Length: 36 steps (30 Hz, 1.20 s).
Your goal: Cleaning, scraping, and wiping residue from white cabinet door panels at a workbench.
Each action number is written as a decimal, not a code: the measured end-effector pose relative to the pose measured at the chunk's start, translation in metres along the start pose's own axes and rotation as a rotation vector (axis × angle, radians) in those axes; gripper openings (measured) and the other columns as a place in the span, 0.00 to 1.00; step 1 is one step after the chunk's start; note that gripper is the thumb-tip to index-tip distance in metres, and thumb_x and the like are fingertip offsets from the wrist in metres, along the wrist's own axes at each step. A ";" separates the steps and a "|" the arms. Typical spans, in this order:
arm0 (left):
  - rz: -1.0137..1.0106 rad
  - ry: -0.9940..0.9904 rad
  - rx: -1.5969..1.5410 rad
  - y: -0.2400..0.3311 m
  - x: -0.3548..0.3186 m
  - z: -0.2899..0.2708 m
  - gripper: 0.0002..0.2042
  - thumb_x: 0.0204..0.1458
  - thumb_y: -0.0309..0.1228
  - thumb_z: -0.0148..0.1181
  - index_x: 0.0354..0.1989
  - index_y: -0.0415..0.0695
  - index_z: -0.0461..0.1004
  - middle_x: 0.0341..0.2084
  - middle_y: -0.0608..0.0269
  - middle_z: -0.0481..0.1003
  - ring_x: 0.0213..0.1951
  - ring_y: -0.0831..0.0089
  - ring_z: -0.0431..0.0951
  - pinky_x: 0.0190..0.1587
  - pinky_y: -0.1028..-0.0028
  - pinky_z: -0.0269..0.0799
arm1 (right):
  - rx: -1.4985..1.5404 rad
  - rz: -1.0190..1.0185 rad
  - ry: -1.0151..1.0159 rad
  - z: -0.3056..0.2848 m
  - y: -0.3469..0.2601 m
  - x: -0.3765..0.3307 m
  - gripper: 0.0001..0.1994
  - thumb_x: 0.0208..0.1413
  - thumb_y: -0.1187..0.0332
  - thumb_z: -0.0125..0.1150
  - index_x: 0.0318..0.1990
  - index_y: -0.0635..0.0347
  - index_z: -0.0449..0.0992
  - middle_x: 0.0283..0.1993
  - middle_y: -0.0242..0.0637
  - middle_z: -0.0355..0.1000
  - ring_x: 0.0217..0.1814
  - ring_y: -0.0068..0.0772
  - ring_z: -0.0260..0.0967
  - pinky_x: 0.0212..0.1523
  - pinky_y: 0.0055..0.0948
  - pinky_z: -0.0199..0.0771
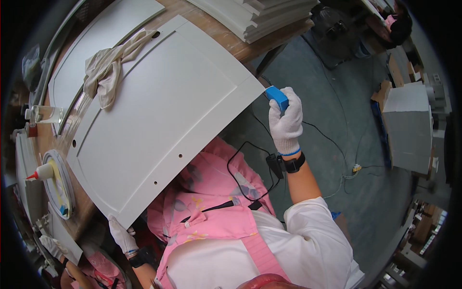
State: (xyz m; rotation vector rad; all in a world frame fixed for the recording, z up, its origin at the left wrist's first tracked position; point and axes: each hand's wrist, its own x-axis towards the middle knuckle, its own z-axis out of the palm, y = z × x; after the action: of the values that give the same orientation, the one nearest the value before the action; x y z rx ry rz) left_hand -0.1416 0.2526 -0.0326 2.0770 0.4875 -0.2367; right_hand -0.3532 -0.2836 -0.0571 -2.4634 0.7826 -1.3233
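A large white panel (166,96), likely a cabinet door with a grooved border and small holes, lies before me, its near edge jutting over my lap. My left hand (122,234), in a white knit glove, grips the panel's near left corner. Out at the right corner, my gloved right hand (287,124) pinches a blue block (277,98), which looks like a sanding sponge. The block is beside the corner edge; whether it touches cannot be made out. A crumpled cream cloth (108,72) is draped over the panel's far left edge.
Another white panel (98,43) lies behind on the wooden table (211,29), near stacked white boards (240,17). At left are a clear bottle (45,114), a red-tipped glue bottle (41,172) and a round lid (67,192). A co-worker's gloved hand (53,246) shows lower left. Cables cross the floor.
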 end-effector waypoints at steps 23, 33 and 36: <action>-0.021 -0.014 -0.028 0.003 -0.002 0.004 0.22 0.63 0.57 0.48 0.35 0.49 0.70 0.14 0.72 0.65 0.11 0.81 0.60 0.11 0.80 0.50 | 0.193 -0.052 -0.127 -0.002 -0.051 -0.022 0.23 0.57 0.69 0.64 0.56 0.66 0.63 0.52 0.50 0.70 0.50 0.54 0.70 0.53 0.43 0.72; -0.031 -0.035 0.001 0.005 -0.001 0.001 0.23 0.63 0.56 0.46 0.40 0.46 0.70 0.16 0.69 0.69 0.10 0.80 0.63 0.10 0.80 0.53 | 0.255 -0.036 -0.186 -0.001 -0.073 -0.031 0.23 0.57 0.69 0.64 0.57 0.66 0.63 0.52 0.51 0.70 0.51 0.55 0.70 0.53 0.44 0.72; -0.039 -0.033 0.005 0.008 -0.002 0.001 0.23 0.63 0.57 0.46 0.40 0.46 0.70 0.16 0.69 0.69 0.10 0.80 0.63 0.10 0.80 0.54 | 0.162 -0.026 -0.124 -0.001 -0.067 -0.028 0.24 0.56 0.69 0.65 0.56 0.66 0.63 0.52 0.50 0.69 0.52 0.55 0.70 0.53 0.44 0.72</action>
State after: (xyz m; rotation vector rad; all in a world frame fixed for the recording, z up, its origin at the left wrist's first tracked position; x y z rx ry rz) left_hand -0.1398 0.2480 -0.0261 2.0662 0.5085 -0.2950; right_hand -0.3431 -0.2126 -0.0465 -2.4083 0.5916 -1.1791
